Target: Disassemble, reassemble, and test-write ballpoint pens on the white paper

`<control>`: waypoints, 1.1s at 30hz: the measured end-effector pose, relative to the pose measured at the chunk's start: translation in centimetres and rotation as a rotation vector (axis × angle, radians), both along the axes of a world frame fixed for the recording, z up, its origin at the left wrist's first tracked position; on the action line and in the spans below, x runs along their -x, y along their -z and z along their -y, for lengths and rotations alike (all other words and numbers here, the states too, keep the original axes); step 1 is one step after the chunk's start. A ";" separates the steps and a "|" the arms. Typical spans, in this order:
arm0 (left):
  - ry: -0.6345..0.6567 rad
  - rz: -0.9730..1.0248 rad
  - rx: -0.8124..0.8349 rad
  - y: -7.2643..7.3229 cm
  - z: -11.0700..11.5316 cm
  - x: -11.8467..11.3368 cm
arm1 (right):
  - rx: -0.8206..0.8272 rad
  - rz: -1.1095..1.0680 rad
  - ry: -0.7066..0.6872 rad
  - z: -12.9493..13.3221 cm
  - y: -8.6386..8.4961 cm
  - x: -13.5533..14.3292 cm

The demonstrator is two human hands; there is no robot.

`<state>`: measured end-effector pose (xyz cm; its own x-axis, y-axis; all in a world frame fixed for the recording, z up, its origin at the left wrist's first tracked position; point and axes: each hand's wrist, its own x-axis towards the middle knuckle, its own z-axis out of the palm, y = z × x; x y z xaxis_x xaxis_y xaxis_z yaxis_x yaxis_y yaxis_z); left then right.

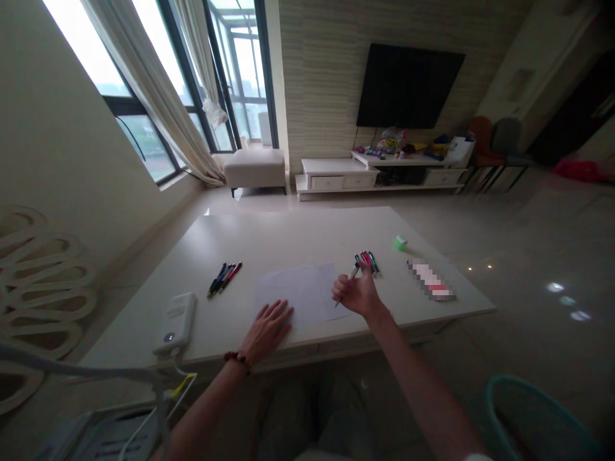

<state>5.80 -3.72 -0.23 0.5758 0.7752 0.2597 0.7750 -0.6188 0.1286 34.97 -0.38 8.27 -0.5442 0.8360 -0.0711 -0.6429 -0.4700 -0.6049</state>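
My left hand [270, 325] lies flat on the lower left part of a white sheet of paper [300, 291], fingers spread. A beaded bracelet [237, 359] circles that wrist. In my right hand [356, 292], closed at the paper's right edge, is a pen [354, 271], held tilted with its tip pointing down near the sheet. I cannot tell whether the tip touches the paper. Just beyond this hand lies a group of colored pens [371, 261]. Left of the paper rests another bunch of dark pens [225, 278], one of them red.
A white power bank-like box [177, 321] with a cable lies at the table's left. At the right are a small green-and-white item [400, 242] and a blurred-out object [431, 280]. Below right stands a teal-rimmed bin [490, 390]. The white table [298, 234] ends near my lap.
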 end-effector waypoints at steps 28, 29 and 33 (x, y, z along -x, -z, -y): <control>0.016 0.001 0.128 -0.5 -1.7 -0.3 | -0.112 0.562 0.393 -14.0 8.1 2.3; 0.018 0.006 0.131 -0.5 -1.7 -0.3 | -0.124 0.638 0.365 -14.0 8.4 2.2; 0.019 0.008 0.137 -0.4 -1.8 -0.3 | -0.238 0.805 0.366 -13.8 9.3 2.1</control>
